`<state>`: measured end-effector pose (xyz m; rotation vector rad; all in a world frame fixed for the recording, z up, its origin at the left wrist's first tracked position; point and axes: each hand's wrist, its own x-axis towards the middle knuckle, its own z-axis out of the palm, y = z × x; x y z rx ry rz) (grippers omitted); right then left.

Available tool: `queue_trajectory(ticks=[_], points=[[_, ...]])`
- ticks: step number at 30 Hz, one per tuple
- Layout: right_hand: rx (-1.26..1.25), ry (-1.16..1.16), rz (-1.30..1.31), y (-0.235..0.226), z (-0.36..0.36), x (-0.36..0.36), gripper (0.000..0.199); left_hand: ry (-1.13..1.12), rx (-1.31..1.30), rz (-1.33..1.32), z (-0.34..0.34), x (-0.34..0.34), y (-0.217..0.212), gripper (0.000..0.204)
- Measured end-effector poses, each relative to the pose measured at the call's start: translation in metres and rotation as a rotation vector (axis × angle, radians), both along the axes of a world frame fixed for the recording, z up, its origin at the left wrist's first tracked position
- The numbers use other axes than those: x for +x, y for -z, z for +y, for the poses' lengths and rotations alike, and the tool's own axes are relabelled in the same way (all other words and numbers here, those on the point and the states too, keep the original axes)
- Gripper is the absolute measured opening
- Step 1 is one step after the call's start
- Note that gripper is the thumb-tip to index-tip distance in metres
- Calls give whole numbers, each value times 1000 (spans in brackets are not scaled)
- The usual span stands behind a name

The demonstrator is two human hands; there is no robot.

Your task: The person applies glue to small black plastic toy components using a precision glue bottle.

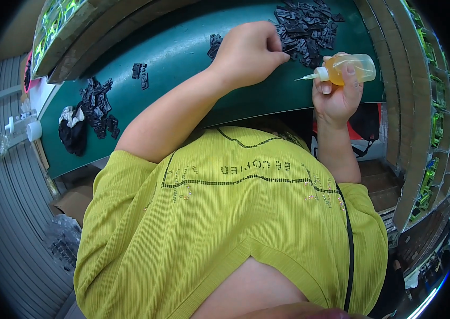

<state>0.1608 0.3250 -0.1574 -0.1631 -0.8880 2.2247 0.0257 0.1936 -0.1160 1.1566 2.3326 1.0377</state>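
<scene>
My right hand (335, 106) is wrapped round a clear squeeze bottle (362, 68) of yellowish liquid. The bottle lies on its side in the grip, and its thin needle tip (304, 78) points left. My left hand (247, 56) is closed, thumb and fingers pinched together at the edge of a large pile of small black plastic parts (307, 29). What the pinch holds, if anything, is too small to make out. A few more black parts (215, 44) show just behind my left wrist.
On the green table (182, 50), a second black-part pile (96, 109) lies left beside a black-and-white cloth (72, 135). Loose parts (140, 74) sit between the piles. Cardboard trays with bright green pieces rise at right (431, 178) and far left (57, 32).
</scene>
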Motion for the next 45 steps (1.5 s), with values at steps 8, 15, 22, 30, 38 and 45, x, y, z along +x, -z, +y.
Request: queue_trajectory(ticks=[8,15,22,30,38,45], points=[[168,38,46,-5,-17,-4,12,-192,128,-937,-53,31,-5,28],[454,48,-129,0,-28,-2,16,-229,155,-1033,-59,36,-2,24],[481,77,-125,-2,-33,-5,9,-214,133,-1007,-59,36,-1,23],[514,80,-154,-5,-34,-6,8,-211,123,-997,-58,37,-1,22],[514,123,-201,-6,-33,-6,8,-225,150,-1011,-58,37,-2,22],[405,-2,-90,-9,-33,1,9,-262,165,-1048,-59,36,-2,22]])
